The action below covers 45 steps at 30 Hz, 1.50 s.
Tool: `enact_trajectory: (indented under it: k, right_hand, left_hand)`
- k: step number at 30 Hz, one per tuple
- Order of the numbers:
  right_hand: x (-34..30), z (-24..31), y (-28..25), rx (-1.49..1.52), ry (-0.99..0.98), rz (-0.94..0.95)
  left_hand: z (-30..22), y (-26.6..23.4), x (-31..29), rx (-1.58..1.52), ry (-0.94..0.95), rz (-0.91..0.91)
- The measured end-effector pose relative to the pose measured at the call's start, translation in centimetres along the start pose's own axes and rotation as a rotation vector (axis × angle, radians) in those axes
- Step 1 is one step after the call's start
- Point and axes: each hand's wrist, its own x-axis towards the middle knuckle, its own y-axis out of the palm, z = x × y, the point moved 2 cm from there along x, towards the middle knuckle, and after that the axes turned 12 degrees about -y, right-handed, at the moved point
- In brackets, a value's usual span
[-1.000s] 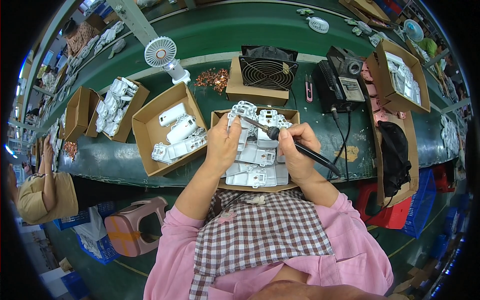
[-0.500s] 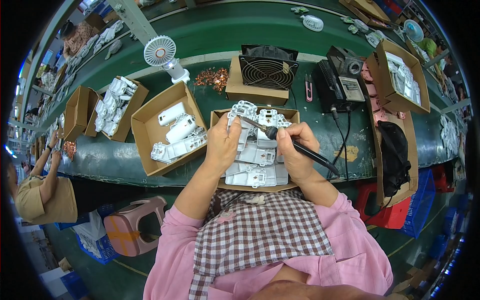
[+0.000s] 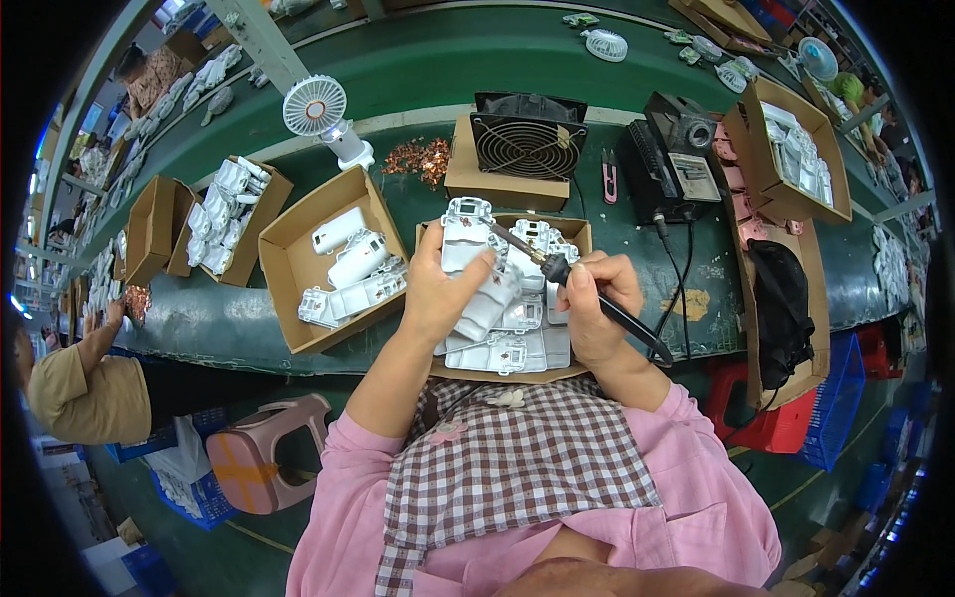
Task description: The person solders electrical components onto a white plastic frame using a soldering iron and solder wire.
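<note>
My left hand (image 3: 438, 291) is closed around a white plastic housing (image 3: 464, 231), holding it up over a cardboard box. Between the fingers and thumb of my right hand (image 3: 601, 298) is a soldering iron (image 3: 589, 289) with a black handle, its metal tip pointing left at the edge of the housing. Whether the tip touches the plastic I cannot tell. Below both hands, the cardboard box (image 3: 585, 235) holds several more white housings (image 3: 487, 353), stacked in overlapping rows.
Left of my work stands an open box (image 3: 284, 261) with white housings. Behind are a small white fan (image 3: 316, 107), copper-coloured bits (image 3: 418, 159) and a black square fan (image 3: 527, 139). A black soldering station (image 3: 671, 164) and pink snips (image 3: 610, 177) lie right. A co-worker (image 3: 90, 388) sits far left.
My left hand has raised and turned the housing so more of its face shows. The soldering iron has drawn back slightly to the right and down, still in my right hand.
</note>
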Motion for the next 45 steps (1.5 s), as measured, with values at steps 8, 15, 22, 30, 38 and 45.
enact_trajectory:
  k: [8,15,22,30,38,45]
  right_hand:
    - [0.0,-0.8,0.1,-0.145,0.072,0.088]
    - [0.1,-1.0,0.4,-0.175,0.101,0.100]
    - [0.2,-0.8,0.6,-0.154,0.120,0.093]
    - [0.2,-0.8,0.6,-0.167,0.133,0.092]
    - [-0.1,-1.1,0.2,-0.114,0.146,0.052]
    - [-0.1,-1.1,0.2,-0.116,0.148,0.059]
  left_hand:
    - [-0.6,0.0,-0.3,-0.093,-0.185,-0.041]
    - [-0.8,0.1,-0.3,-0.050,-0.188,-0.094]
    - [-0.6,0.1,-0.3,-0.036,-0.163,-0.102]
    - [-0.6,0.1,-0.3,-0.041,-0.178,-0.097]
    - [-0.6,0.1,-0.4,-0.036,-0.147,-0.107]
    - [-0.6,0.3,-0.5,0.001,-0.163,-0.092]
